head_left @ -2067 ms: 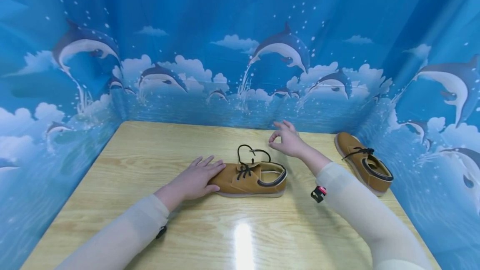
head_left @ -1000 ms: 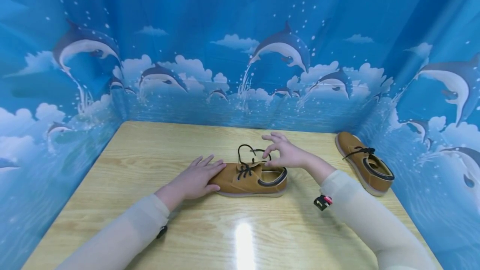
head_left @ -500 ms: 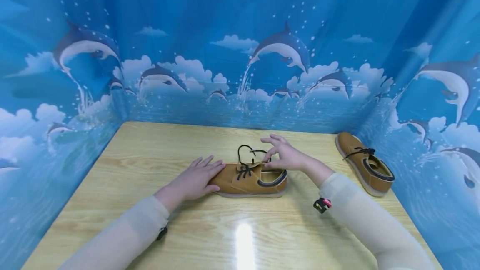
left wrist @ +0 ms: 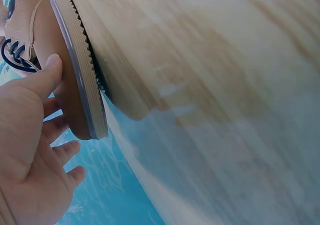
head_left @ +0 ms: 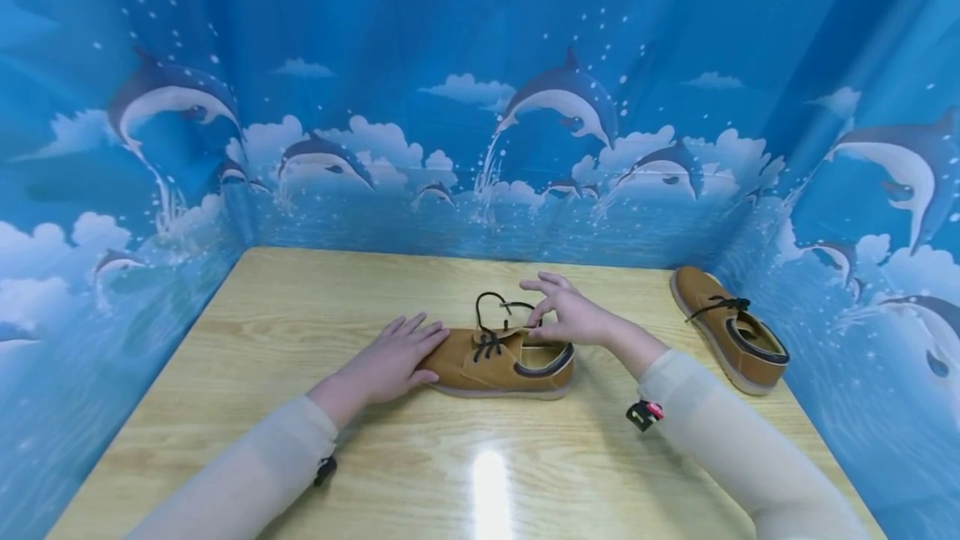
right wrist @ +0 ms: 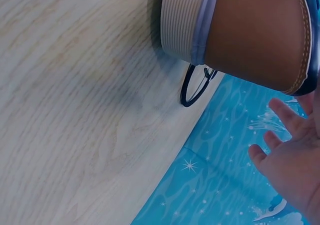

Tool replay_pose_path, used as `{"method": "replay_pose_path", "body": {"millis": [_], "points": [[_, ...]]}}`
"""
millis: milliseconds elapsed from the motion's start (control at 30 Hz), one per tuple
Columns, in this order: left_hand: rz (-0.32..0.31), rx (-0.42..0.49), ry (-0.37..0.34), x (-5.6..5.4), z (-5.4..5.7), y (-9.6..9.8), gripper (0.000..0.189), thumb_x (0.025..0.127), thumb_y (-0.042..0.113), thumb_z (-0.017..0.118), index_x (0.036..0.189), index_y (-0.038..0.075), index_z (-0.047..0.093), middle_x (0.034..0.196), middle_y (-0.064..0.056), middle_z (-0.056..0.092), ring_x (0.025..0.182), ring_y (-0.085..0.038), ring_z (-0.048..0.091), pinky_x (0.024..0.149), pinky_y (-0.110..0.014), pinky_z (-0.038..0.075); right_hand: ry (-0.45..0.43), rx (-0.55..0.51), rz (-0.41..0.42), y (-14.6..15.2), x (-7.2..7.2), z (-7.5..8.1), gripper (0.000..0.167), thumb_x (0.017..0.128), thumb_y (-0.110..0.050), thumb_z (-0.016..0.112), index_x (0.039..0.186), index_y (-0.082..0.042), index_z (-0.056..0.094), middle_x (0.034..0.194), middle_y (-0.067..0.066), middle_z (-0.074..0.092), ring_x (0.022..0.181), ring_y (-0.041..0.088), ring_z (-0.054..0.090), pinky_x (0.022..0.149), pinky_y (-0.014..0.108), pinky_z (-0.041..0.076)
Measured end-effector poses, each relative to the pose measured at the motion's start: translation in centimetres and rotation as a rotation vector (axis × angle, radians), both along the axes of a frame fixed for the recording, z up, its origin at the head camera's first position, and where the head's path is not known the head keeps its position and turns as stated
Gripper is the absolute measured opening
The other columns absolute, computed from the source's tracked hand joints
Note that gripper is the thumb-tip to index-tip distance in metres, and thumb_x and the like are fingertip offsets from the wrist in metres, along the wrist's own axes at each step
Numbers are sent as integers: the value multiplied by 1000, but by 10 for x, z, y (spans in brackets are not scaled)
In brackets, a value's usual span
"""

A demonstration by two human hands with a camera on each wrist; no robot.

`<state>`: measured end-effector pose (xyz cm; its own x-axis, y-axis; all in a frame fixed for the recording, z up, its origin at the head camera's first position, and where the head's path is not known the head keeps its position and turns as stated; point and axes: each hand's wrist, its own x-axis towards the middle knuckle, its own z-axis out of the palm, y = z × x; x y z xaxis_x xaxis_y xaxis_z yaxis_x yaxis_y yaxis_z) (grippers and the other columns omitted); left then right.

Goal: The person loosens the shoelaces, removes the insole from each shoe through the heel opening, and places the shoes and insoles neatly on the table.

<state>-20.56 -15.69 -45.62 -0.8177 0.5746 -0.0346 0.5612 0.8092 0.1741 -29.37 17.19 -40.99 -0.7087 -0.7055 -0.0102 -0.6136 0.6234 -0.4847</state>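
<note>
Between thumb and forefinger, my right hand (head_left: pixel 572 315) seems to pinch the far edge of the opening of the brown shoe (head_left: pixel 491 369); whether tongue or collar, I cannot tell. Its other fingers are spread. The shoe sits sole-down just below the centre of the frame, toe leftward, under the spread fingers of my left hand (head_left: pixel 386 363). I judge this the gripping-and-steadying step; the next move calls for a firm pinch, a still toe and care around the loose black lace (head_left: pixel 488 346).
</note>
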Motion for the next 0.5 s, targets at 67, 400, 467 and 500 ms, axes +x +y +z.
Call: {"method": "replay_pose_path", "body": {"millis": [67, 400, 467, 500], "points": [[3, 8, 6, -1, 0, -1, 74, 98, 48, 59, 157, 12, 33, 160, -13, 32, 150, -39, 19, 121, -58, 13, -7, -4, -5, 0, 2, 0, 4, 87, -25, 80, 86, -22, 77, 158, 13, 37, 150, 42, 10, 116, 69, 9], [4, 26, 32, -17, -1, -6, 69, 98, 44, 59, 156, 15, 36, 160, -12, 34, 149, -41, 21, 120, -61, 14, -28, -1, -40, 1, 11, 1, 9, 84, -21, 81, 80, -26, 74, 158, 13, 38, 150, 43, 9, 115, 71, 9], [7, 18, 34, -21, -2, -6, 68, 99, 43, 58, 157, 16, 35, 160, -12, 34, 149, -41, 21, 120, -61, 14, -28, 1, -49, 0, 14, 2, 10, 83, -22, 81, 79, -26, 74, 157, 14, 39, 149, 44, 9, 115, 71, 9], [8, 14, 34, -24, -2, -7, 67, 99, 43, 58, 157, 16, 35, 160, -12, 33, 149, -41, 21, 120, -61, 14, -25, 2, -55, 0, 15, 2, 10, 83, -22, 81, 78, -26, 73, 157, 15, 39, 149, 45, 10, 115, 71, 8]]}}
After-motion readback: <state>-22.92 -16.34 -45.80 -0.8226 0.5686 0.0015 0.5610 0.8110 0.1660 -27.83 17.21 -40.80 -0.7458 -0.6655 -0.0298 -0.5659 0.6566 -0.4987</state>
